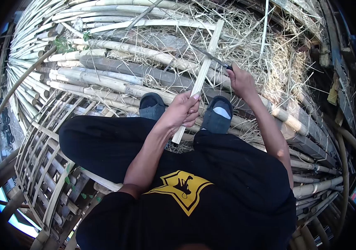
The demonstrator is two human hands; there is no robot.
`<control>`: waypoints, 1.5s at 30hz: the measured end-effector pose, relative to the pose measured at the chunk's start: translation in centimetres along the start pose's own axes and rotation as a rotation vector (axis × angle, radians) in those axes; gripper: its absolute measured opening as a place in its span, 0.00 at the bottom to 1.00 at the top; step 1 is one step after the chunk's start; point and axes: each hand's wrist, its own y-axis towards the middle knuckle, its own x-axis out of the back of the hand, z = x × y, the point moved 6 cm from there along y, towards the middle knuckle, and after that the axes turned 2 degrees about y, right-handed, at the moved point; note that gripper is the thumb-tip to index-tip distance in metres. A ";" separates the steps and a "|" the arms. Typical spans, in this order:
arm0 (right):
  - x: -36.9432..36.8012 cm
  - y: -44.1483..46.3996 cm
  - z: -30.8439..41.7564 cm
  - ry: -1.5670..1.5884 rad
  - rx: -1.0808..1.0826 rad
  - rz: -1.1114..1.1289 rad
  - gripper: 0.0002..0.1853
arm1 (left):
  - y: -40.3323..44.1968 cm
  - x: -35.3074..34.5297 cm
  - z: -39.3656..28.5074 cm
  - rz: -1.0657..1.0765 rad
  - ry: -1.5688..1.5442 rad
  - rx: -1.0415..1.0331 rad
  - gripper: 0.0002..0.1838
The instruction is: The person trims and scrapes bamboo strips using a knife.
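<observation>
Pale yellow strip [202, 76], black knife handle [228, 67]

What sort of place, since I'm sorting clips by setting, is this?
Probably an outdoor or open-sided bamboo-working spot: many bamboo poles lie piled, straw-like shavings litter the ground, and a knife crosses a pale strip.

You have a floor of long, round, pale tan bamboo poles [140, 51] under you, laid roughly side by side, with a dark, weathered, squared wooden beam [115, 66] lying among them; dry, straw-coloured, curling shavings [286, 62] are strewn over it, thickest ahead of you and toward your right, thinner to your left, and a long, narrow, whitish strip [264, 31] lies across them; your left dark grey, broad-strapped sandal [153, 111] and its matching right sandal [216, 121] rest apart on the poles
</observation>
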 end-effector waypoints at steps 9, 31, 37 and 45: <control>1.1 0.2 0.0 0.009 0.299 -0.020 0.16 | -0.4 -0.9 -0.2 0.004 -0.001 0.015 0.09; -0.1 -1.1 2.3 0.154 -0.136 0.034 0.13 | 0.1 -1.4 -2.7 0.058 -0.004 -0.079 0.09; 1.6 1.9 -1.2 -0.111 0.110 -0.101 0.17 | 0.3 -1.1 -0.6 0.071 -0.042 -0.032 0.09; 2.0 1.2 -1.1 -0.050 0.160 -0.143 0.14 | -0.8 -0.6 -1.1 0.073 -0.069 0.005 0.09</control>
